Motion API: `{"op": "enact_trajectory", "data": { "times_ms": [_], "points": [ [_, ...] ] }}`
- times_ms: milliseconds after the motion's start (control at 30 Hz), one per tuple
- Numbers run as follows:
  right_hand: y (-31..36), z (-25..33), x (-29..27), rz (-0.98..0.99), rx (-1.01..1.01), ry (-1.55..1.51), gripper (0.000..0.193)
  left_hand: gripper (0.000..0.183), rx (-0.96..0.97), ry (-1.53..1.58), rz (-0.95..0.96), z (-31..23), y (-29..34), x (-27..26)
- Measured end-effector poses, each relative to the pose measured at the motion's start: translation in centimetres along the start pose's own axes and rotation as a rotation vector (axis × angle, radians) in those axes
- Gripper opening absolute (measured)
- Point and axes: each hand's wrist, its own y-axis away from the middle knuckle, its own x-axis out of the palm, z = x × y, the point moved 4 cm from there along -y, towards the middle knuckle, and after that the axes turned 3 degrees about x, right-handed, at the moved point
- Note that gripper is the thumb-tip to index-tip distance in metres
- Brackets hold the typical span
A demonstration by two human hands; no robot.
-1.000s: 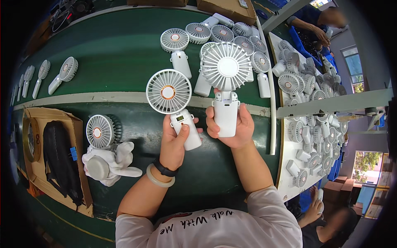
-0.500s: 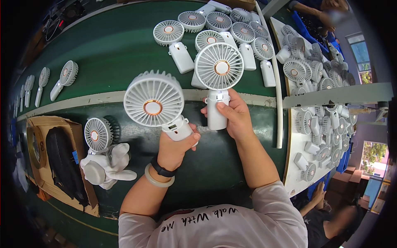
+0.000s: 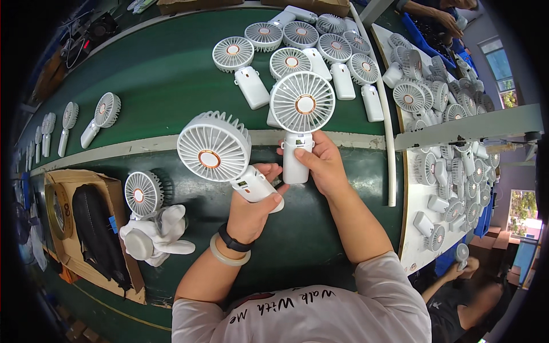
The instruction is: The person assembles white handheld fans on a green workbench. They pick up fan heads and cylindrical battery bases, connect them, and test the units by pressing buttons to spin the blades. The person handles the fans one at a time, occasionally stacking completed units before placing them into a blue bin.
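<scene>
A white handheld fan (image 3: 213, 150) with a copper-coloured ring tilts to the left in my left hand (image 3: 251, 211), whose fingers wrap its handle. Beside it, my right hand (image 3: 321, 166) grips the handle of a second white fan (image 3: 303, 106), held almost upright. Its thumb presses the front of the handle. Both fans are apart and above the dark green bench. Just beyond them, several similar fans (image 3: 249, 86) lie on the green belt, one partly hidden behind the right-hand fan.
On the left, a fan (image 3: 144, 193) stands by a white bunny-like figure (image 3: 154, 240), near a cardboard box (image 3: 134, 268) holding tape and a black pouch. More fans (image 3: 106, 111) line the belt. A white pipe (image 3: 391, 154) borders a fan-covered table (image 3: 414, 240); co-workers sit beyond.
The left-hand fan has turned slightly, its handle slanting more, and my left hand has shifted a little. The view has moved slightly. A co-worker at lower right now holds up a fan.
</scene>
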Motion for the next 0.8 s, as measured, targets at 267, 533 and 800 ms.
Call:
{"op": "enact_trajectory", "data": {
  "times_ms": [267, 533, 800],
  "points": [
    [0.1, -0.1, -0.1, 0.009, 0.051, -0.031, 0.037, 0.065, 0.007, -0.021, 0.008, 0.1, -0.1, -0.1],
    [0.6, 0.6, 1.9, 0.330, -0.368, 0.536, 0.045, 0.065, 0.123, -0.203, 0.068, -0.8, -0.1, -0.2],
    [-4.0, 1.1, 4.5, -0.211, -0.588, 1.698, 0.042, 0.062, 0.270, -0.318, -0.139, -1.7, 0.2, -0.9]
  ]
}}
